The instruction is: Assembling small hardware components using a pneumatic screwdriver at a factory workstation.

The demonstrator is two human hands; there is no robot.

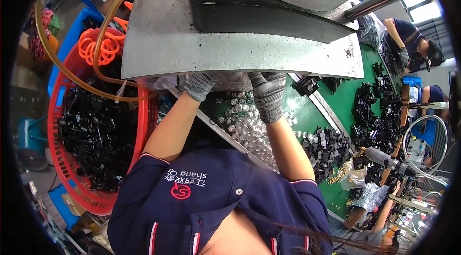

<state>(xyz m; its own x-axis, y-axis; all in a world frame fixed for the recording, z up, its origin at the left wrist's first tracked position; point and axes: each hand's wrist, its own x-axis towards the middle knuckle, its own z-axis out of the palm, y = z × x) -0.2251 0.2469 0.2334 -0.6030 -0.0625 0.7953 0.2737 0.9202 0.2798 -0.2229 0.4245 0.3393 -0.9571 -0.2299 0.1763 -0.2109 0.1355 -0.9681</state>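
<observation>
My left hand (200,86), in a grey knit glove, reaches under the front edge of a thick metal plate (240,55) of a machine. Its fingers are hidden behind that edge. Close by on the right, my right hand (267,94) wears the same kind of glove and also passes under the plate. Only its back and knuckles show, so what either hand holds cannot be seen. Below and between my wrists, many small clear round parts (249,127) lie loose on the green work surface (297,101).
A red basket (55,125) full of black plastic parts stands at left, beneath a yellowish hose (62,70) and an orange coiled hose (98,52). Black parts (331,147) are heaped at right, near a power screwdriver (382,157). Co-workers (415,46) sit farther right.
</observation>
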